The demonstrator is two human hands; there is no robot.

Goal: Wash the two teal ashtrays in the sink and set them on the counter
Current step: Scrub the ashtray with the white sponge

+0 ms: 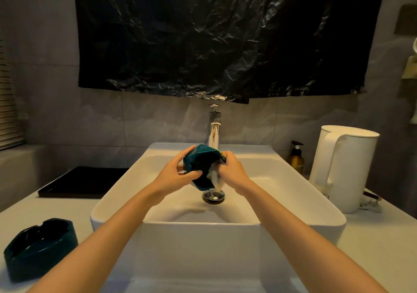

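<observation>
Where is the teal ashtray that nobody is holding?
In the head view, the dark teal glossy ashtray sits upright at the lower left on the white counter, left of the white rectangular sink and nearer than the flat black tray.

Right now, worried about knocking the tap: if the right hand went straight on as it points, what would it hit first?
The teal ashtray: the right hand, gripping a pale cloth, touches its opening while the left hand grips the other side. The faucet stands behind; how far is unclear.
</observation>
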